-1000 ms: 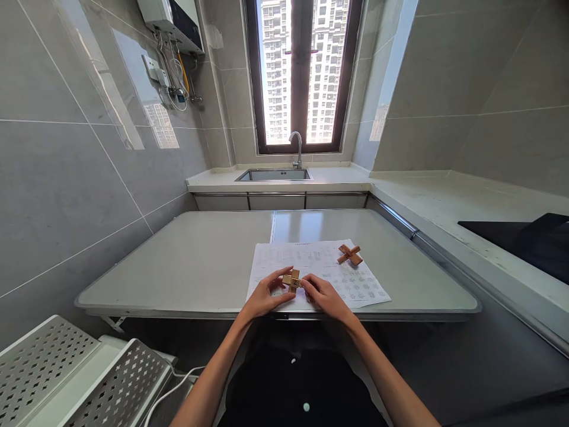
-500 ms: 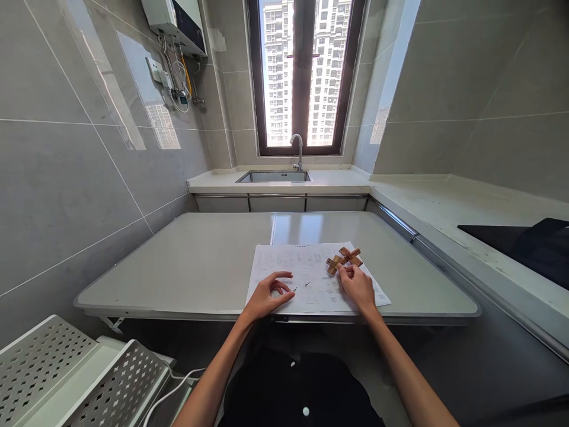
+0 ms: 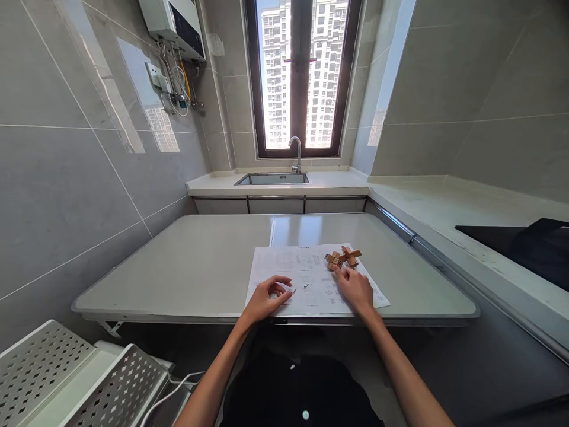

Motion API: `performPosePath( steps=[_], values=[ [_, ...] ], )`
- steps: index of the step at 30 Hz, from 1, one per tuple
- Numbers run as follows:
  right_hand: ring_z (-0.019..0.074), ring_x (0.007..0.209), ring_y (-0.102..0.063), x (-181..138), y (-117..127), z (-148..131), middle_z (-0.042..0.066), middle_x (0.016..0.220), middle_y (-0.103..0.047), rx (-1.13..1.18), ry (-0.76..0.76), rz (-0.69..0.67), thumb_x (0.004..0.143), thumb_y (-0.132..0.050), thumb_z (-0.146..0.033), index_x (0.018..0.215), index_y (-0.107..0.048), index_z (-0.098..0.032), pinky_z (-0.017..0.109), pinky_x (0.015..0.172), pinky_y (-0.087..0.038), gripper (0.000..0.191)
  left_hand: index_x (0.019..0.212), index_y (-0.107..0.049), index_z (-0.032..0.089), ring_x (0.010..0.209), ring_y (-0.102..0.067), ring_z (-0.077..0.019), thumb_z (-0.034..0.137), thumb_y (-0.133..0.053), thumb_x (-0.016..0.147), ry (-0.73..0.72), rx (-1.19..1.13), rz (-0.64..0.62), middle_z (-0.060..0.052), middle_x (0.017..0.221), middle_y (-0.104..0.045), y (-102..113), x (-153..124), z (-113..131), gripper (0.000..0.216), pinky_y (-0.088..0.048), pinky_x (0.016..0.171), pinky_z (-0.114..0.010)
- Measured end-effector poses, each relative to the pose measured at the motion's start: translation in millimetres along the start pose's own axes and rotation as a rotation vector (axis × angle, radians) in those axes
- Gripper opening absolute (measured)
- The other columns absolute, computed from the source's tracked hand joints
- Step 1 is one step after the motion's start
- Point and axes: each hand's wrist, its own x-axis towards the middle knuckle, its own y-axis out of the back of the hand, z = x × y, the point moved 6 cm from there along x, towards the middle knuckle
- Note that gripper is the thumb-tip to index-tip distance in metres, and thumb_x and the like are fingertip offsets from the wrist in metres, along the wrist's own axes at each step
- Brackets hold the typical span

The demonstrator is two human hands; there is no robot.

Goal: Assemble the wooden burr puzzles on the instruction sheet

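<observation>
On the worktop (image 3: 200,267), 2 wooden cross-shaped puzzle pieces (image 3: 342,258) are seen lying on a printed sheet (image 3: 306,279) at 12 o'clock from the right hand (image 3: 355,289), its fingers (image 3: 338,271) released and touching them, while the left hand (image 3: 265,298), loosely curled and holding nothing, is well apart.

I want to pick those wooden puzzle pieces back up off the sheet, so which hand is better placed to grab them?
Probably the right hand: its fingertips reach the wooden puzzle pieces at the far right of the printed sheet. The left hand rests curled on the sheet's near left edge, well apart from them.
</observation>
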Motion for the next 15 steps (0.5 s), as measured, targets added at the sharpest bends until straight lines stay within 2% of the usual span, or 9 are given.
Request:
performPosePath(
  steps=[3,6,10,15],
  values=[
    [0.0208,0.058,-0.057,-9.3,-7.4,-9.4,0.003,0.058,-0.064,0.104,0.144,-0.095,0.095,-0.042,-0.064,0.061,-0.053,-0.024,0.029,0.055,-0.032,0.053,0.116,-0.067,0.021,0.088,-0.069,-0.0184,0.045,-0.066,0.088,0.013,-0.01,-0.002,-0.007,0.109,-0.073,-0.8,0.2,-1.9,0.037,-0.056,0.082,-0.031],
    [0.0191,0.054,-0.056,-16.4,-12.1,-16.2,0.001,0.055,-0.064,0.183,0.244,-0.177,0.095,-0.045,-0.062,0.063,-0.051,-0.024,0.029,0.056,-0.034,0.049,0.114,-0.069,0.02,0.085,-0.069,-0.0192,0.047,-0.063,0.09,0.028,0.029,-0.007,-0.006,0.1,-0.074,-1.2,0.3,-4.4,0.036,-0.056,0.081,-0.032],
    [0.0195,0.055,-0.059,-19.0,-12.4,-16.7,0.001,0.055,-0.066,0.283,0.262,-0.243,0.095,-0.047,-0.059,0.067,-0.053,-0.024,0.03,0.06,-0.039,0.045,0.112,-0.072,0.021,0.081,-0.068,-0.0191,0.049,-0.06,0.091,0.032,0.109,-0.026,-0.005,0.09,-0.074,4.4,1.3,-6.8,0.037,-0.053,0.079,-0.031],
    [0.0194,0.056,-0.059,-19.7,-8.1,-16.6,0.0,0.057,-0.065,0.414,0.246,-0.264,0.095,-0.047,-0.06,0.068,-0.053,-0.024,0.03,0.063,-0.041,0.045,0.11,-0.072,0.019,0.085,-0.064,-0.02,0.049,-0.061,0.089,0.053,0.165,0.053,-0.005,0.09,-0.071,34.4,0.2,-14.9,0.038,-0.05,0.078,-0.03]
  ],
)
